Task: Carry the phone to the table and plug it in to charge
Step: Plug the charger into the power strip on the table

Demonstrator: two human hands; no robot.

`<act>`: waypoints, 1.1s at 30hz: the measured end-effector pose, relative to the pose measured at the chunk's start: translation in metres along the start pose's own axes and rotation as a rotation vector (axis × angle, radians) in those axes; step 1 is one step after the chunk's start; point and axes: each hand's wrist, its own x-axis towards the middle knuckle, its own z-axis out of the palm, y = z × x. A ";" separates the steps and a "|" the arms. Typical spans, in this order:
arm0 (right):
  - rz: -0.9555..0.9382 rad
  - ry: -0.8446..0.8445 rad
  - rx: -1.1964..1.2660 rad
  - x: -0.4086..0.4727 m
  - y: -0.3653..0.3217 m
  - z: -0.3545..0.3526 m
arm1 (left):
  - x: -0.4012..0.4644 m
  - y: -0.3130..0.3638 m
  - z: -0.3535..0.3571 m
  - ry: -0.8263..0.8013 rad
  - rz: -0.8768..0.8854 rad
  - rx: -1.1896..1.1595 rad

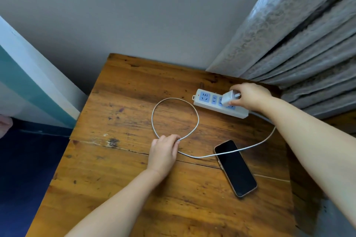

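Observation:
A phone (236,168) with a dark screen lies face up on the wooden table (119,188), right of centre. A white cable (194,109) loops across the table and crosses the phone's top end. My left hand (163,152) pinches the cable near its free end, left of the phone. My right hand (250,96) grips a white charger plug (230,98), tilted, with its prongs showing, right above the white power strip (210,102) with blue sockets.
A grey patterned curtain (298,44) hangs at the back right, close behind the power strip. A grey wall (134,15) stands behind the table. Left of the table are a white and teal panel (28,82) and a dark blue floor (23,179).

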 end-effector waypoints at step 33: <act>-0.023 -0.130 -0.408 0.001 -0.056 -0.010 | 0.000 0.027 -0.017 0.080 0.079 -0.004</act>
